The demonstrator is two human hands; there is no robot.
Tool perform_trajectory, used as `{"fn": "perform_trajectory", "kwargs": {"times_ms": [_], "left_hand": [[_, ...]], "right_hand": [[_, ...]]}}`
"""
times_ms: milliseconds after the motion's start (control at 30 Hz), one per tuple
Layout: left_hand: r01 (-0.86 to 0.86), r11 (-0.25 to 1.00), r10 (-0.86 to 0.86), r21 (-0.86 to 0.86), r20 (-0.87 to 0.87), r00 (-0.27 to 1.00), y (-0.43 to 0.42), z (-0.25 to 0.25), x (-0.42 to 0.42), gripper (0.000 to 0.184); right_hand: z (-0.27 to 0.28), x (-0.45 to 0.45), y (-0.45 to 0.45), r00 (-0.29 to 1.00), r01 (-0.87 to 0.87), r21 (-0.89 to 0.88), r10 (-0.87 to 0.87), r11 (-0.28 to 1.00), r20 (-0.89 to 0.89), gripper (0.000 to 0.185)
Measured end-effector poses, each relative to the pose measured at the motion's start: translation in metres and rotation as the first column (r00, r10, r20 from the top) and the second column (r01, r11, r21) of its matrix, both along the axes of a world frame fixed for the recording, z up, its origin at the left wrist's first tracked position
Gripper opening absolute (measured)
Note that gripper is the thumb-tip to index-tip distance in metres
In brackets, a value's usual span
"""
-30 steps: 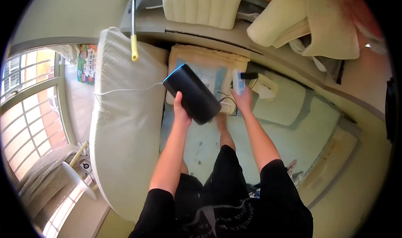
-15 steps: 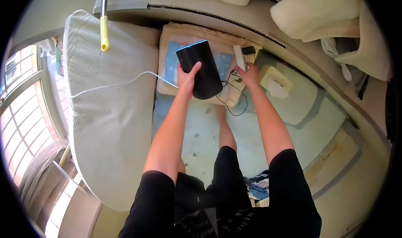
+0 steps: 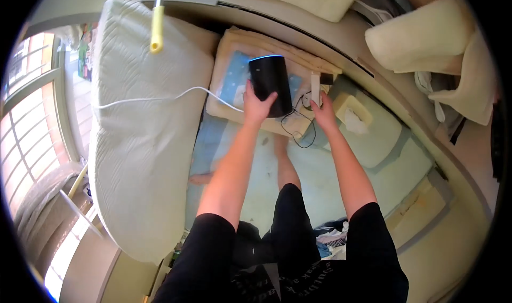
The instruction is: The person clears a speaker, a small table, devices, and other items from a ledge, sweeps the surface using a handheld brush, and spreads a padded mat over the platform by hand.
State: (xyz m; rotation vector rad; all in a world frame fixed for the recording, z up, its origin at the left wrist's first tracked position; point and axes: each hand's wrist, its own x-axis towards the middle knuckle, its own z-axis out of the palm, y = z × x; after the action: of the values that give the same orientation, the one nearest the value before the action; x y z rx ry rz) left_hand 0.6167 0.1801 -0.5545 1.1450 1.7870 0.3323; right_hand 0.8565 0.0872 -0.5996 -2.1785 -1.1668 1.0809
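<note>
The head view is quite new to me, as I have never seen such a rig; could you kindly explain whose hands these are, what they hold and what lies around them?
There is no robot here: a person works bare-handed, and a camera worn on the head looks forward and down.

The left hand holds a black cylinder with a blue-lit rim, perhaps a smart speaker. The right hand holds a slim white bar, possibly a power strip, with a black block beside it.

Beyond and below them lies beige padded bedding. To its right sits a pale yellow box with white tissue. At the left, a white cable crosses a large pale mattress.
</note>
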Motion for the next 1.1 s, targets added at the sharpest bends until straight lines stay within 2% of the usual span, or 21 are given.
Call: {"fn": "perform_trajectory", "kwargs": {"times_ms": [33,100,133,200,233,300,367,433,533,667,733,767,867,900,1033,1100], "left_hand": [[0.085,0.995,-0.083,0.057,-0.046,0.996,-0.006,0.005,-0.005,0.112],[0.097,0.983,-0.098,0.155,-0.004,0.995,-0.022,0.021,-0.015,0.109],[0.100,0.974,-0.105,0.205,0.012,0.994,-0.030,0.034,-0.020,0.107],[-0.071,0.986,0.038,0.149,0.208,0.977,-0.050,0.069,-0.033,0.102],[-0.154,0.981,0.114,0.116,0.300,0.947,-0.061,0.090,-0.045,0.100],[-0.346,0.938,0.313,0.003,0.421,0.851,-0.082,0.149,-0.080,0.094],[-0.514,0.853,0.484,-0.092,0.507,0.714,-0.103,0.203,-0.122,0.085],[-0.646,0.743,0.610,-0.176,0.575,0.545,-0.125,0.249,-0.181,0.075],[-0.791,0.589,0.694,-0.169,0.607,0.387,-0.160,0.317,-0.277,0.070],[-0.947,0.318,0.648,-0.047,0.740,0.181,-0.224,0.387,-0.404,0.067],[-0.990,0.144,0.584,-0.006,0.808,0.080,-0.255,0.414,-0.466,0.065],[-0.998,0.060,0.547,0.000,0.836,0.033,-0.272,0.426,-0.497,0.064],[-0.986,-0.164,0.455,0.013,0.888,-0.063,-0.309,0.449,-0.583,0.065],[-0.975,-0.221,0.452,0.020,0.888,-0.084,-0.320,0.450,-0.613,0.067],[-0.921,-0.389,0.467,0.027,0.867,-0.172,-0.356,0.444,-0.721,0.077],[-0.921,-0.389,0.493,-0.001,0.845,-0.210,-0.369,0.432,-0.771,0.075]], "right_hand": [[0.006,-0.005,-0.002,0.999,0.020,0.026,-0.021,0.999,0.040,0.060],[0.021,-0.018,-0.001,0.992,0.050,0.089,-0.060,0.995,0.115,0.058],[0.032,-0.026,0.000,0.993,0.053,0.103,-0.063,0.993,0.098,0.057],[0.056,-0.051,0.004,0.996,0.053,0.137,-0.061,0.989,0.059,0.056],[0.077,-0.072,0.010,0.994,0.105,0.163,-0.107,0.981,0.000,0.043],[0.115,-0.115,0.020,0.994,0.093,0.157,-0.081,0.983,-0.079,0.029],[0.147,-0.167,0.029,0.979,0.064,0.158,-0.031,0.985,-0.203,0.021],[0.178,-0.226,0.039,0.937,0.023,0.163,0.036,0.986,-0.347,0.020],[0.250,-0.330,0.058,0.846,-0.082,0.233,0.192,0.969,-0.498,0.018],[0.352,-0.473,0.067,0.634,-0.264,0.443,0.500,0.857,-0.589,0.010],[0.391,-0.543,0.061,0.529,-0.339,0.500,0.601,0.797,-0.600,0.013],[0.393,-0.577,0.055,0.433,-0.416,0.509,0.657,0.753,-0.617,0.027],[0.428,-0.675,0.028,0.319,-0.513,0.559,0.749,0.651,-0.581,0.037],[0.433,-0.701,0.019,0.240,-0.590,0.514,0.743,0.622,-0.625,0.049],[0.457,-0.802,-0.027,0.097,-0.669,0.387,0.591,0.635,-0.801,0.062],[0.461,-0.847,-0.041,0.134,-0.685,0.309,0.531,0.660,-0.837,0.064]]}}
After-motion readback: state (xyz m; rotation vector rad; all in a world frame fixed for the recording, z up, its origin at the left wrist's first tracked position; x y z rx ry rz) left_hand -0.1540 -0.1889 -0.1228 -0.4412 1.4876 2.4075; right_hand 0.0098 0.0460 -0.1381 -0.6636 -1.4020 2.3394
